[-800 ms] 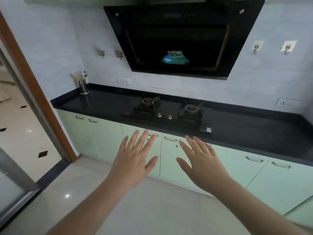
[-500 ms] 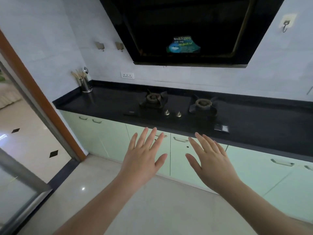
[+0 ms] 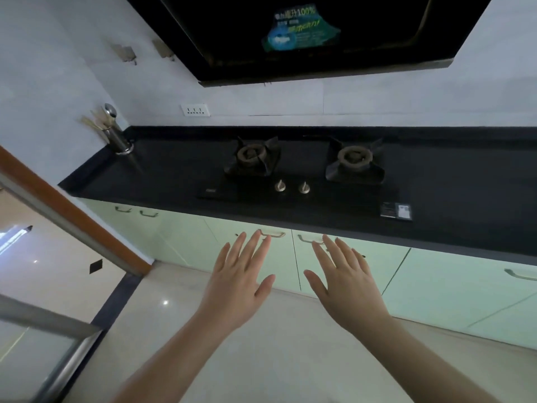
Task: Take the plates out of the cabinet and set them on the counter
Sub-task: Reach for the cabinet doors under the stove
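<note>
At the far left, a wood-trimmed doorway (image 3: 72, 213) opens onto a glossy tiled floor, and a glass door panel (image 3: 37, 350) stands in the lower corner. In the back left corner of the black table (image 3: 174, 170) sits a steel utensil holder (image 3: 117, 138) with chopsticks and a ladle leaning out toward the left; a white wall socket (image 3: 195, 109) is just to its right on the tiled wall. The table's long axis runs left to right across the view. Below its front edge runs a row of pale green cabinet doors (image 3: 186, 242), all closed, so the plates cannot be seen. The left hand (image 3: 236, 286) is stretched forward, palm down, fingers straight and spread, holding nothing, its fingertips near the curved handle (image 3: 273, 234) of one door. Set into the table are the left burner (image 3: 251, 154), two knobs (image 3: 292, 187) and the right burner (image 3: 354, 157), with the black range hood (image 3: 305, 39) slanting above them. The right hand (image 3: 345, 283) mirrors the left, flat and spread with nothing in it, its fingertips at the neighbouring handle (image 3: 308, 239); contact cannot be told. A small dark label (image 3: 396, 211) lies near the table's front edge, and another handle (image 3: 520, 274) shows at far right.
</note>
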The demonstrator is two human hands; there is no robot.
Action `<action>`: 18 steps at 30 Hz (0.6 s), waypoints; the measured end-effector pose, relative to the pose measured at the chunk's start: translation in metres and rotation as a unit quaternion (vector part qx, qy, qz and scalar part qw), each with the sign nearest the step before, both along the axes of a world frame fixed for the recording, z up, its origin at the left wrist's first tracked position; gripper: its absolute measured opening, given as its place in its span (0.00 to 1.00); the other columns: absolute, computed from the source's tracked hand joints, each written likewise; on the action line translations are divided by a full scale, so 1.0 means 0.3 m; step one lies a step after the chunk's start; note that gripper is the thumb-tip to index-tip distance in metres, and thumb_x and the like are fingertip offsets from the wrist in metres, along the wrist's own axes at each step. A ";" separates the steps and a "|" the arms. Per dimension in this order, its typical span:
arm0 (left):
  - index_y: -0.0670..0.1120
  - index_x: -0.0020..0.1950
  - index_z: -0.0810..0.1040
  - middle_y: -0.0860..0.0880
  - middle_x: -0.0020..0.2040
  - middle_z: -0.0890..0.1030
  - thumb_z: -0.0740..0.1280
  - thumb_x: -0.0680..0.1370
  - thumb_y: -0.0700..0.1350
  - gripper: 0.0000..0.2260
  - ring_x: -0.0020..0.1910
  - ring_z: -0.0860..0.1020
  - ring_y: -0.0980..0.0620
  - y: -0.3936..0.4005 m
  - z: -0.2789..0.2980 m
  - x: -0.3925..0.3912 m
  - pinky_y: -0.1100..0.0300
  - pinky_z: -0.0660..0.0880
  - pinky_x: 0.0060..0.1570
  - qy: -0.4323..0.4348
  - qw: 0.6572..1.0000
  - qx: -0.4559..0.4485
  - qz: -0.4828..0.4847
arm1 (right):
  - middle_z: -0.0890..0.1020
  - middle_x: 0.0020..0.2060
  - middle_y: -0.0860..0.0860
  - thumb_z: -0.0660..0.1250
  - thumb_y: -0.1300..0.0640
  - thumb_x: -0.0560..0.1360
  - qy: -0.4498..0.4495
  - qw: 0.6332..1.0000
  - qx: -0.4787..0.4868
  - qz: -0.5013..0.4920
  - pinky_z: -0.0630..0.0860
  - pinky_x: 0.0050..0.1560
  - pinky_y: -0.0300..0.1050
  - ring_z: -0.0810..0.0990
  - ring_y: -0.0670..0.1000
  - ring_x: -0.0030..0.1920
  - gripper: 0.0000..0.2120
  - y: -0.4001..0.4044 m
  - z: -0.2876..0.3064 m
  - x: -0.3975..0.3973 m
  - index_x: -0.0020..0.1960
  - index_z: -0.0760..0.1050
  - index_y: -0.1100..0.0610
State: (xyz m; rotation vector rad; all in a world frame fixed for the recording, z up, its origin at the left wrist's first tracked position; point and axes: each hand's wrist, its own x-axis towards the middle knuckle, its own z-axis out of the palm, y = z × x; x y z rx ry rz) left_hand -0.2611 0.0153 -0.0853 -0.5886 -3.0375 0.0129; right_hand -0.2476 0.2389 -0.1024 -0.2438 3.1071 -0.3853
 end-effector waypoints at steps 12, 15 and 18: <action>0.48 0.81 0.50 0.45 0.81 0.55 0.52 0.81 0.58 0.31 0.79 0.55 0.44 -0.160 -0.290 -0.422 0.46 0.58 0.75 -0.076 0.992 0.057 -0.085 | 0.57 0.78 0.52 0.43 0.40 0.81 -0.088 0.992 0.037 -0.082 0.52 0.75 0.53 0.53 0.55 0.78 0.29 -0.176 -0.201 -0.293 0.78 0.55 0.53; 0.49 0.81 0.47 0.46 0.81 0.52 0.51 0.81 0.59 0.31 0.79 0.52 0.44 -0.225 -0.365 -0.493 0.47 0.56 0.76 -0.119 0.986 0.047 -0.108 | 0.55 0.79 0.52 0.44 0.40 0.82 -0.100 0.987 0.042 -0.116 0.51 0.76 0.53 0.52 0.54 0.78 0.29 -0.226 -0.257 -0.365 0.78 0.54 0.53; 0.50 0.80 0.43 0.47 0.81 0.48 0.51 0.82 0.59 0.31 0.80 0.47 0.45 -0.264 -0.426 -0.549 0.48 0.51 0.77 -0.150 0.978 0.033 -0.144 | 0.57 0.78 0.51 0.43 0.39 0.81 -0.119 0.983 0.047 -0.132 0.51 0.76 0.52 0.53 0.53 0.78 0.30 -0.269 -0.298 -0.405 0.78 0.53 0.53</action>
